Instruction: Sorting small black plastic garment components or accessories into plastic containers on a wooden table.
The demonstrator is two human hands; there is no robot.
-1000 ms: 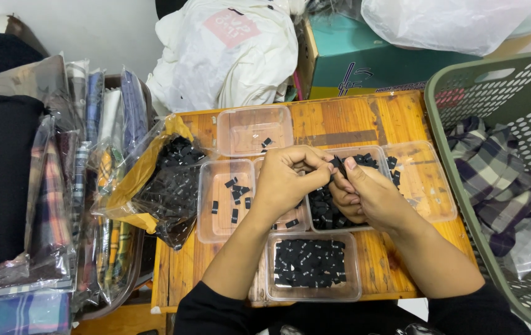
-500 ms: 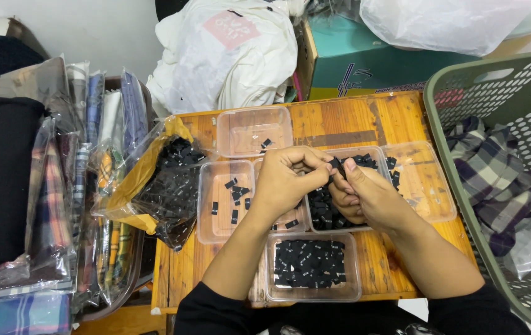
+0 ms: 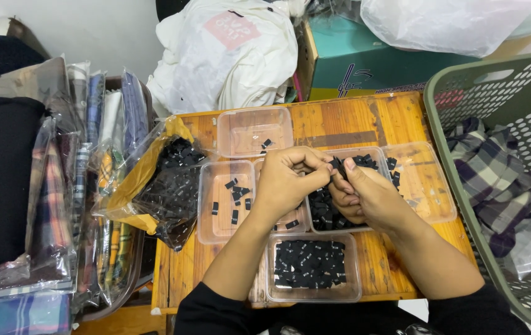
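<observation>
Small black tags [image 3: 339, 166] sit pinched between the fingertips of both hands, left hand [image 3: 287, 180] and right hand [image 3: 368, 195] closed on them equally near, directly above the clear tray [image 3: 324, 214] of loose tags.

Left hand [image 3: 287, 180] and right hand [image 3: 365, 195], fingertips together.

Bright, even light from overhead here, shadows soft and short under the clear trays [image 3: 234, 201]. Sharp focus mid-frame, mild glare on the plastic bags [image 3: 451, 22] along the top, slight wide-angle stretch at the edges.
</observation>
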